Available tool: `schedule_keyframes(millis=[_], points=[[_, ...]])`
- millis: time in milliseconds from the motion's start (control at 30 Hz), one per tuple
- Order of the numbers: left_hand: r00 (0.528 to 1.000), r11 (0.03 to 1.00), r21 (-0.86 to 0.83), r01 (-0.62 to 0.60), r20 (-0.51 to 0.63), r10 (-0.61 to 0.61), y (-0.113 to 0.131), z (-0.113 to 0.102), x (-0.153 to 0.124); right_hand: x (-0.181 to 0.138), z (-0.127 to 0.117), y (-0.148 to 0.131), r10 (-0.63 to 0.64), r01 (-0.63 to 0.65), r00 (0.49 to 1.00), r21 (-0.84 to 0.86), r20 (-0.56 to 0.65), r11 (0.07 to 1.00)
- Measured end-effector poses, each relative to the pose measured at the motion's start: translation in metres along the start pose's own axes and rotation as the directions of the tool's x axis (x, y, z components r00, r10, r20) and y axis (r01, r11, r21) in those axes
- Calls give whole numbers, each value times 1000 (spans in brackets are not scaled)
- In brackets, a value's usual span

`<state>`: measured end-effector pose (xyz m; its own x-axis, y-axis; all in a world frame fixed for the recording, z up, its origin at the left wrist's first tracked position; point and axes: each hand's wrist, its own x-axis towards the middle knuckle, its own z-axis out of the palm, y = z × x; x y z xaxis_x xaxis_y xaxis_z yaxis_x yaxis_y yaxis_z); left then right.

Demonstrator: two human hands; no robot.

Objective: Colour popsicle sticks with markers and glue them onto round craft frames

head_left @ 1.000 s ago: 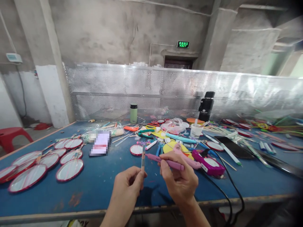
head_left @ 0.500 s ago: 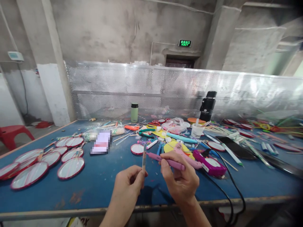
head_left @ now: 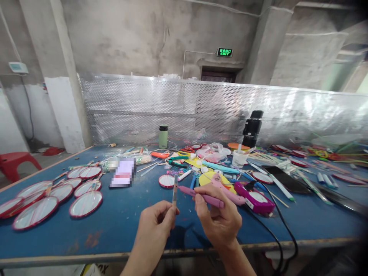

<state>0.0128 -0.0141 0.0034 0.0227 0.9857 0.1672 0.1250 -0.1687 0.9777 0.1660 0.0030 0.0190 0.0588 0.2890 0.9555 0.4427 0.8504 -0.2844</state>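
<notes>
The left hand [head_left: 156,222] pinches a thin pale flat stick [head_left: 174,190] between thumb and fingers and holds it upright above the near edge of the blue felt-covered surface [head_left: 120,218]. The right hand [head_left: 220,220] is closed around a pink pen-shaped tool [head_left: 202,196], which lies nearly level with its narrow tip pointing left. The tip ends just beside the upper part of the stick, and whether the two touch cannot be told. The two hands are near each other but apart.

Just behind the right hand lies a purple and white handheld device [head_left: 254,201], and a black cable [head_left: 283,230] runs from it over the front edge of the surface. On the left lies a group of red-rimmed round discs [head_left: 85,203], flat and close together. Farther back stand a green cylindrical bottle [head_left: 163,137], a white plastic cup [head_left: 238,158] and a black upright device [head_left: 252,128], with a black flat phone [head_left: 283,179] lying to the right. A perforated shiny metal screen [head_left: 201,111] runs along the far side.
</notes>
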Motion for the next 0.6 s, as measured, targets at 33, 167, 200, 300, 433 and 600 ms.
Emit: schedule_keyframes(millis=[33, 167, 200, 300, 433, 600], points=[[1000, 1000, 2, -3, 4, 3, -1, 0, 0, 0, 0, 0, 2, -2, 1000, -1, -3, 1000], [1000, 1000, 17, -10, 12, 10, -2, -1, 0, -1, -1, 1, 38, -37, 998, 23, -43, 999], [1000, 1000, 19, -11, 11, 11, -2, 0, 0, -1, -1, 2, 42, -40, 998, 34, -36, 999], [1000, 1000, 20, -14, 10, 14, -2, 0, 0, 0, 0, 1, 5, -6, 1000, 39, 18, 999], [1000, 1000, 25, 0, 7, 0, -1, 1, 0, 0, 1, -1, -33, 33, 999, 29, 30, 999], [1000, 1000, 22, 0, 7, 0, 0, 0, -1, 0, -1, 0, -22, 22, 1000, 18, 5, 1000]])
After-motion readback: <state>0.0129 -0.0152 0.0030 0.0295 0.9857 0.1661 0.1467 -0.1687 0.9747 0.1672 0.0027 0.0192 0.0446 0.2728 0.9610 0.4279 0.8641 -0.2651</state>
